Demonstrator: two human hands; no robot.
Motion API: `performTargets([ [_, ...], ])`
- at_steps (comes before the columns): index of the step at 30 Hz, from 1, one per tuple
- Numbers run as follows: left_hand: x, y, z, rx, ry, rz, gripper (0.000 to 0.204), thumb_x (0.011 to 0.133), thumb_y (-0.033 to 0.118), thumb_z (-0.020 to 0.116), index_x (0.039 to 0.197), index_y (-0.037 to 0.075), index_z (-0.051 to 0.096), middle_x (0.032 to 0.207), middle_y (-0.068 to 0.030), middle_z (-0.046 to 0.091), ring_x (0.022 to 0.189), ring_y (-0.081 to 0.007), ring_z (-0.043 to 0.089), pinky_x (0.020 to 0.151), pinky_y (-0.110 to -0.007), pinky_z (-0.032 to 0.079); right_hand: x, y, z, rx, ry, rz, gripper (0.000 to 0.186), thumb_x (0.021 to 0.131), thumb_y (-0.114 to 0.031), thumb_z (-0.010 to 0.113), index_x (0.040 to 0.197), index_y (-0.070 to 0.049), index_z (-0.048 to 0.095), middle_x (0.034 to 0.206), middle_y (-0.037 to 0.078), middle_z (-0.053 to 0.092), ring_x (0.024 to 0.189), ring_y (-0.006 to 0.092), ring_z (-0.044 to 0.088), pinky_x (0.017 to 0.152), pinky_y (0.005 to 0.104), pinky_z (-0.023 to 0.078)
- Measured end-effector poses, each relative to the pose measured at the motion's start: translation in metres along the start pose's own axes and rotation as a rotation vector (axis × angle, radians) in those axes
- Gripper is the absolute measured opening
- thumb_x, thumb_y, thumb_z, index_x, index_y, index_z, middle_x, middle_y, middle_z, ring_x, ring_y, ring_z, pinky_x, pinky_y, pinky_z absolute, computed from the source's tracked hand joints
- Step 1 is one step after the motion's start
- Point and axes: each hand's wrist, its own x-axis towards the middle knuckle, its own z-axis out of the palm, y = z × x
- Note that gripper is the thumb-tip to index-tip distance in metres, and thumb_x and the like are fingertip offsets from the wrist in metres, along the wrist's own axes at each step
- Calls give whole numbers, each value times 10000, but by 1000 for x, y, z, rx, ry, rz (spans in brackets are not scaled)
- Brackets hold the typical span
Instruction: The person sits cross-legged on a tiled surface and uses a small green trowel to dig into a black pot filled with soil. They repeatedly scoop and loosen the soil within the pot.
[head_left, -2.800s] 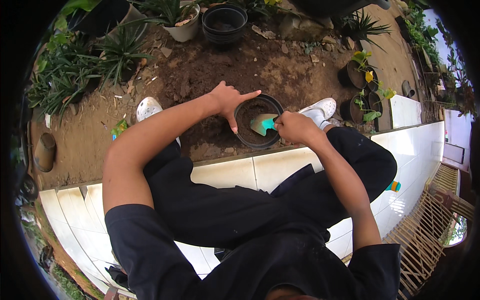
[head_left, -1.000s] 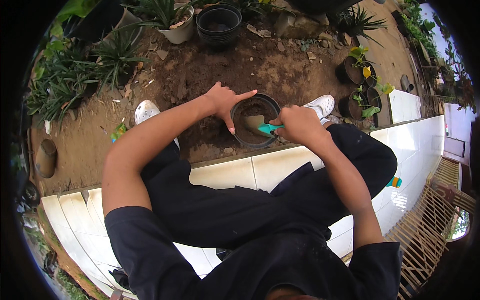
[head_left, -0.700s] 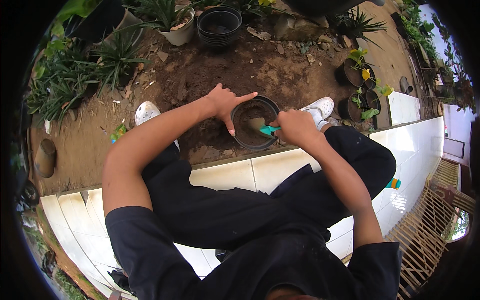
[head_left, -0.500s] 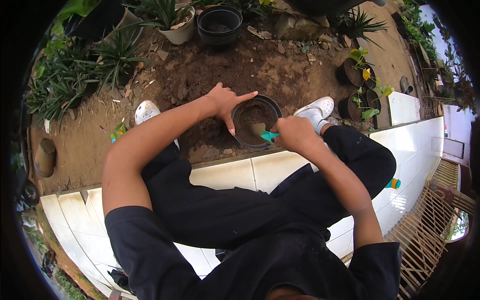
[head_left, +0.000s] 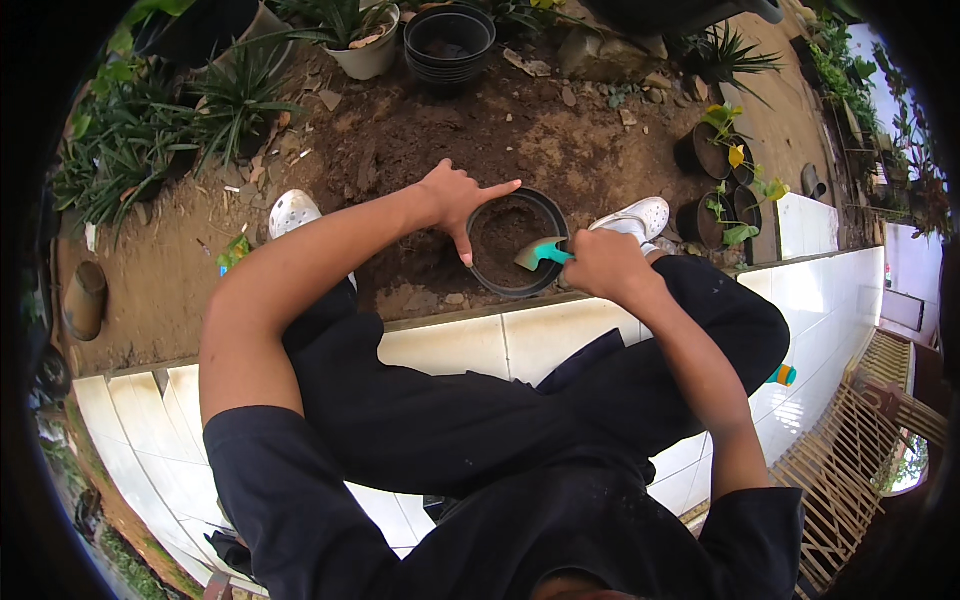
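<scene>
A round black plastic pot (head_left: 562, 222) with brown soil (head_left: 505, 225) inside stands on the ground between my feet. Against its left rim rests my left hand (head_left: 452, 208), thumb and forefinger stretched wide along the edge, the other fingers partly curled. Closed around a handle at the pot's right side is my right hand (head_left: 610, 264). It holds a small teal hand trowel (head_left: 546, 253), whose soil-dusted blade tilts into the pot, over or against the soil; exact contact I cannot tell.
Stacked black pots (head_left: 450, 50) and a white potted plant (head_left: 368, 58) stand beyond. Several small potted seedlings (head_left: 705, 220) are at the right. My white clogs (head_left: 640, 215) flank the pot. A white tiled ledge (head_left: 450, 355) runs under my legs; a bamboo seat (head_left: 840, 450) is at right.
The trowel has lifted and turned slightly within the pot, showing more of its teal blade. My right hand shifted a little right. My left hand keeps its place on the rim.
</scene>
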Motion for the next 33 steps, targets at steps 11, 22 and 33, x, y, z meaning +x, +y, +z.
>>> performTargets([
  [11, -4, -4, 7, -1, 23, -5, 1537, 450, 745, 883, 1644, 345, 1, 1055, -105, 741, 1074, -311, 688, 877, -444, 428, -32, 4, -11, 162, 74, -107, 276, 914, -211, 592, 1056, -37, 754, 850, 233, 721, 847, 405, 716, 781, 515, 561],
  [22, -4, -3, 7, 8, 47, 3, 1534, 452, 749, 881, 1643, 346, 3, 1071, -121, 738, 1081, -314, 683, 894, -444, 426, -24, -8, -12, 220, 164, -10, 213, 859, -158, 615, 929, -25, 765, 880, 237, 731, 834, 405, 728, 767, 508, 569],
  [33, -6, -1, 4, -19, -11, -17, 1528, 473, 728, 893, 1644, 347, -12, 1089, -119, 736, 1111, -318, 672, 923, -464, 425, -23, -11, -5, 88, 242, -100, 194, 833, -187, 708, 992, -135, 807, 782, 153, 735, 766, 333, 730, 690, 458, 574],
])
